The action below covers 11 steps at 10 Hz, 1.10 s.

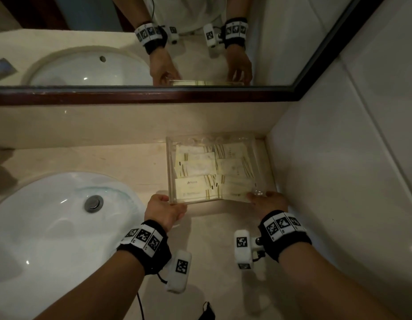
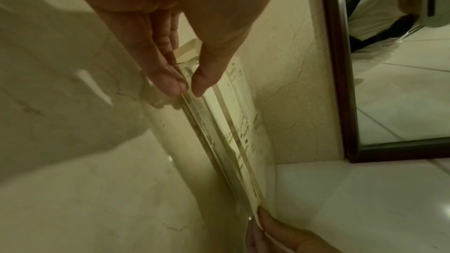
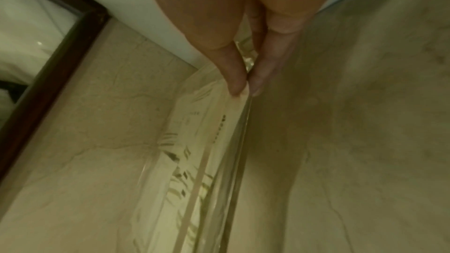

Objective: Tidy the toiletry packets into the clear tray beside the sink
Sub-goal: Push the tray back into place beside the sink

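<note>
A clear tray [image 1: 170, 172] stands on the beige counter in the corner, right of the sink [image 1: 50, 227]. Several cream toiletry packets [image 1: 195, 167] with gold stripes lie flat inside it. My left hand [image 1: 170, 205] pinches the tray's near left corner, thumb over the rim and fingers under it [image 2: 190, 86]. My right hand [image 1: 258, 199] pinches the near right corner the same way [image 3: 246, 88]. In the wrist views the tray's near wall [image 2: 214, 141] runs edge-on between both hands, and packets [image 3: 190, 141] show through it.
A white tiled wall [image 1: 327, 158] stands close on the tray's right, and a marble backsplash [image 1: 108, 125] under a dark-framed mirror [image 1: 154, 93] runs behind it. A dark object [image 1: 207, 310] and a cable [image 1: 140, 303] lie on the counter near me.
</note>
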Available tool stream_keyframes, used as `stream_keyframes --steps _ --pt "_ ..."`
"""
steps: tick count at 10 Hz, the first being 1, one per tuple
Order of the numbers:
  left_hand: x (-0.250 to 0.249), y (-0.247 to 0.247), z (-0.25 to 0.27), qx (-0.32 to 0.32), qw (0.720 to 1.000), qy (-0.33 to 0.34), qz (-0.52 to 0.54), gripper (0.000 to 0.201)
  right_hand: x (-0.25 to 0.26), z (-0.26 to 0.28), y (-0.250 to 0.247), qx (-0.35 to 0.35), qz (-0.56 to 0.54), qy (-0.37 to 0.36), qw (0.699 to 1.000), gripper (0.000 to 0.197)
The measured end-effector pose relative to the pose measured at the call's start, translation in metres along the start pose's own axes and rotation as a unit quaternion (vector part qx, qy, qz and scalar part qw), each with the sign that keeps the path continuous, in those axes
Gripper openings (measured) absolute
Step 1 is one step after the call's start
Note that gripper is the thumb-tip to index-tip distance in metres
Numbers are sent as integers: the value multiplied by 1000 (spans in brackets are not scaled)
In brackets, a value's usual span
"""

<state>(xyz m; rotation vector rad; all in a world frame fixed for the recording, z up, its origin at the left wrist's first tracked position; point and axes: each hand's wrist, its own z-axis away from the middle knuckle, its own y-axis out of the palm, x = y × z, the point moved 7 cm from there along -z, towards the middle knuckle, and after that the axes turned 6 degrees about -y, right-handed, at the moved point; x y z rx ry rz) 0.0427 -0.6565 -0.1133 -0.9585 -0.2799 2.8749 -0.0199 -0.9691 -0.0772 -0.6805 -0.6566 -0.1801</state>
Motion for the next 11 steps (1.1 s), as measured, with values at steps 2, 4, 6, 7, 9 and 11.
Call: stream_keyframes --steps 2,4,6,7,9,11 --pt "-5 -3 -1 -13 999 11 -42 59 -15 -2 14 31 -90 66 993 34" --pt "-4 1 -4 18 1000 -4 21 55 1 5 22 75 -315 111 940 23" --pt "-9 -4 -6 9 998 -15 53 57 12 13 24 81 -360 121 921 10" --pt "-12 -5 -7 7 998 -22 64 57 14 15 24 84 -362 125 920 11" --pt "-18 -6 3 7 1000 -7 8 58 12 12 14 75 -325 114 936 8" --pt "-69 -31 26 -74 985 77 -139 44 42 13 -13 37 -143 31 988 35"
